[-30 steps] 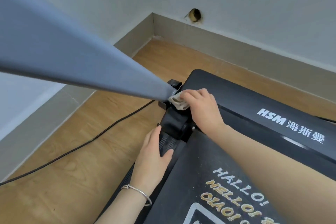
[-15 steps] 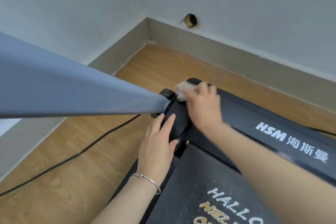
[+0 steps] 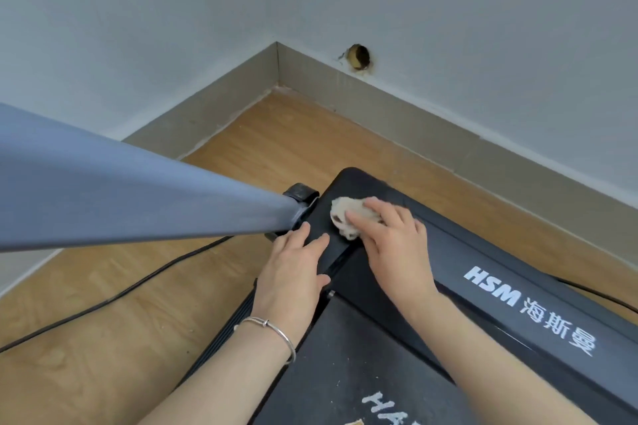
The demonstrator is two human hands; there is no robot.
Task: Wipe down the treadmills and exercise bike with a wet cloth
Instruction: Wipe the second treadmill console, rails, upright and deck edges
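Lettering (image 3: pixel 386 404) on the treadmill's belt (image 3: pixel 345 355) lies nearest; only "HA" shows before the frame edge cuts it off. Pale specks dot the belt, so it looks unwiped. Just beyond, the left hand (image 3: pixel 293 272), a bracelet (image 3: pixel 272 331) at its wrist, rests flat on the side edge of the treadmill (image 3: pixel 466 245), fingers straight and close together. On the black motor cover (image 3: pixel 448 272) white print reads "HSM 海斯曼" (image 3: pixel 528 310). Farther up, the right hand (image 3: pixel 393 245) presses the cloth (image 3: pixel 341 217), a bunched pale wad, onto the cover's front-left corner, fingers laid over it and slightly spread. A grey upright (image 3: pixel 121 190) meets the frame just beside the cloth. A black cable (image 3: pixel 103 300) crosses the wooden floor (image 3: pixel 276 141). A hole (image 3: pixel 359 57) marks the far wall. I judge the work partway through this one machine; neither a second treadmill nor the bike is in view.
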